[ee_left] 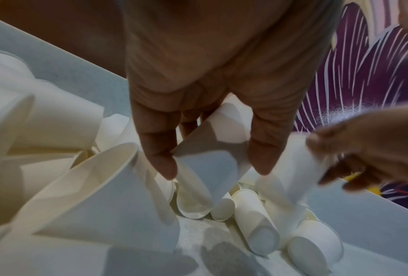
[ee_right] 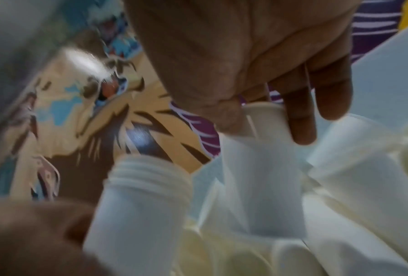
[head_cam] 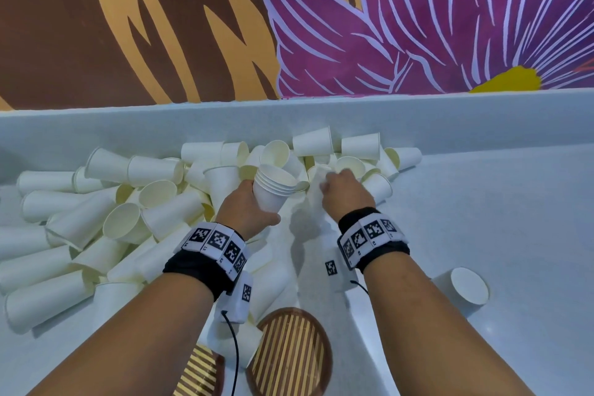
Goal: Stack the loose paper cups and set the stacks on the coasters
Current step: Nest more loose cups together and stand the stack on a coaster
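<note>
A short stack of nested cups (head_cam: 273,190) is gripped in the left hand (head_cam: 246,209); a single paper cup (ee_right: 259,168) is pinched by the right hand (head_cam: 345,191). The striped coasters (head_cam: 291,352) at the counter's (head_cam: 514,219) near edge carry nothing. Most loose cups (head_cam: 96,219) remain heaped toward its left and back edges.

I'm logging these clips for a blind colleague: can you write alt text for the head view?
The left hand holds a short stack of nested paper cups while the right hand grips a single cup at a big pile of loose cups on a pale table. Two striped coasters lie near the person, bare of stacks.
</note>
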`<state>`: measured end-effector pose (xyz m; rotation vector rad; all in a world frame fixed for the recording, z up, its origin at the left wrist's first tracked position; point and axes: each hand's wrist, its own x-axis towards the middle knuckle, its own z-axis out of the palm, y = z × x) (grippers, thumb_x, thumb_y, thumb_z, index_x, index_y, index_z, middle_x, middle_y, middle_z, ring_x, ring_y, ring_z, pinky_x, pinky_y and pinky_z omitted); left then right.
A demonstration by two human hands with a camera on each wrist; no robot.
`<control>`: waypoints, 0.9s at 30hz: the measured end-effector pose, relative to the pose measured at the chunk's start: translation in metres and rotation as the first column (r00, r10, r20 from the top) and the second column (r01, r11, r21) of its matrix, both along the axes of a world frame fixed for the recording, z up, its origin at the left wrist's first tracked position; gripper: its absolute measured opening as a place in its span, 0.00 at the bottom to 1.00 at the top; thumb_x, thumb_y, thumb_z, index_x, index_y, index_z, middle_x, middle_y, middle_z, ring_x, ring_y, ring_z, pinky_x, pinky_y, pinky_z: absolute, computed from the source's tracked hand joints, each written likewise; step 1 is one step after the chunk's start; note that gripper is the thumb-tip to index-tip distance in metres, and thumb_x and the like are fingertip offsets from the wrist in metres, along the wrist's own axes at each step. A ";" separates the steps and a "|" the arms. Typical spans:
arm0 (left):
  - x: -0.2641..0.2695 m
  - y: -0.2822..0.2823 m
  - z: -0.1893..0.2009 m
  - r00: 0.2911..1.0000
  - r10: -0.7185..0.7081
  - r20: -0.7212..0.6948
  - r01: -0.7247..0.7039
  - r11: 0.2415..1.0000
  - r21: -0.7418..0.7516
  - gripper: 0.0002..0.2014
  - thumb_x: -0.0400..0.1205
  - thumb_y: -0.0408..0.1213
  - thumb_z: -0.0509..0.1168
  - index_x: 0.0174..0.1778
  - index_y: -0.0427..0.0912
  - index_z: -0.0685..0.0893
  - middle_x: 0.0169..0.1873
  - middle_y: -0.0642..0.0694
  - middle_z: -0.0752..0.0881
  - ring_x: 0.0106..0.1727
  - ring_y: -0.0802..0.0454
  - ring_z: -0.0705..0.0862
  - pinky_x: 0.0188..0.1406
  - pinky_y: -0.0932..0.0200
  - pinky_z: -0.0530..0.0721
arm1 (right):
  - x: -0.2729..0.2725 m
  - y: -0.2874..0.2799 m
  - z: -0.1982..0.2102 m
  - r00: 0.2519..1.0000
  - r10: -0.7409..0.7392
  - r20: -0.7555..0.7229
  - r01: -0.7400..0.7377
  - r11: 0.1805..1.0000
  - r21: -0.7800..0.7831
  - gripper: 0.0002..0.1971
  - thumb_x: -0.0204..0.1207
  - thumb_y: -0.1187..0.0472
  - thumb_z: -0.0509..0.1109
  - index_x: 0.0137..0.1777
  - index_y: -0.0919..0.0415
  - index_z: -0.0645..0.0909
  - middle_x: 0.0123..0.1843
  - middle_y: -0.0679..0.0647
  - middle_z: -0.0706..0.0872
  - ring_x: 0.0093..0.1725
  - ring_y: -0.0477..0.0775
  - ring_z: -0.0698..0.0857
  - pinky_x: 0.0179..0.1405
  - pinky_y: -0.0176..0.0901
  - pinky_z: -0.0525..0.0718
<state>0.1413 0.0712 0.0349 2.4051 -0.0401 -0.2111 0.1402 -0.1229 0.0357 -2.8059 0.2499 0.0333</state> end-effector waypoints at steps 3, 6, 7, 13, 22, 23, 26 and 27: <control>0.001 -0.001 -0.003 0.999 -0.013 -0.030 0.014 0.999 0.039 0.32 0.65 0.43 0.80 0.63 0.42 0.74 0.51 0.46 0.84 0.50 0.44 0.82 0.46 0.53 0.79 | 0.002 0.005 0.037 0.953 -0.014 0.302 0.001 0.999 0.043 0.15 0.86 0.55 0.52 0.56 0.63 0.77 0.55 0.61 0.77 0.50 0.64 0.81 0.50 0.59 0.82; 0.003 -0.005 -0.006 0.999 -0.030 -0.029 0.032 0.998 0.059 0.34 0.65 0.44 0.80 0.64 0.42 0.74 0.52 0.45 0.83 0.49 0.45 0.81 0.45 0.55 0.77 | -0.001 0.017 0.058 0.916 0.082 0.393 -0.100 0.995 0.026 0.15 0.86 0.56 0.53 0.53 0.63 0.78 0.54 0.60 0.77 0.48 0.64 0.81 0.49 0.57 0.82; 0.003 -0.007 -0.006 0.999 -0.035 -0.023 0.036 0.998 0.060 0.34 0.65 0.44 0.80 0.65 0.42 0.74 0.53 0.45 0.83 0.50 0.45 0.80 0.46 0.55 0.77 | -0.001 0.021 0.059 0.926 0.132 0.353 -0.147 0.989 0.016 0.16 0.86 0.54 0.52 0.53 0.63 0.79 0.56 0.60 0.78 0.49 0.64 0.82 0.50 0.57 0.81; 0.006 -0.016 -0.009 0.999 -0.036 0.015 0.036 0.999 0.009 0.33 0.67 0.45 0.79 0.64 0.41 0.73 0.52 0.46 0.82 0.52 0.44 0.81 0.47 0.53 0.78 | 0.005 0.028 0.040 0.931 0.205 0.303 -0.297 0.907 0.298 0.21 0.87 0.52 0.50 0.59 0.64 0.81 0.60 0.57 0.78 0.57 0.57 0.80 0.58 0.52 0.77; 0.013 -0.021 -0.013 0.999 -0.034 -0.014 0.034 0.999 -0.018 0.33 0.65 0.45 0.79 0.63 0.43 0.73 0.50 0.48 0.82 0.51 0.46 0.82 0.47 0.52 0.81 | 0.036 -0.013 -0.009 0.995 -0.079 -0.059 0.076 0.996 -0.045 0.16 0.78 0.64 0.59 0.64 0.64 0.79 0.69 0.59 0.72 0.66 0.63 0.76 0.64 0.55 0.78; 0.013 -0.022 -0.013 0.999 -0.038 -0.016 0.038 0.999 -0.016 0.33 0.65 0.45 0.79 0.63 0.43 0.73 0.50 0.48 0.82 0.51 0.46 0.82 0.48 0.52 0.81 | 0.037 -0.016 -0.014 0.990 -0.091 -0.108 0.086 0.995 -0.052 0.17 0.79 0.64 0.58 0.66 0.64 0.77 0.72 0.58 0.70 0.68 0.62 0.74 0.65 0.55 0.76; 0.015 -0.023 -0.014 0.999 -0.050 -0.021 0.050 0.999 -0.006 0.33 0.65 0.45 0.79 0.63 0.44 0.73 0.50 0.48 0.82 0.50 0.47 0.81 0.47 0.53 0.80 | 0.038 -0.017 -0.022 0.982 -0.097 -0.165 0.085 0.993 -0.080 0.18 0.80 0.65 0.57 0.68 0.65 0.75 0.72 0.59 0.69 0.69 0.63 0.74 0.67 0.54 0.76; 0.016 -0.023 -0.015 0.998 -0.052 -0.020 0.052 0.999 -0.002 0.33 0.65 0.45 0.79 0.63 0.43 0.73 0.50 0.48 0.82 0.50 0.47 0.81 0.47 0.53 0.80 | 0.039 -0.016 -0.022 0.982 -0.094 -0.162 0.080 0.992 -0.093 0.17 0.80 0.65 0.57 0.68 0.67 0.75 0.70 0.60 0.70 0.68 0.63 0.74 0.66 0.54 0.77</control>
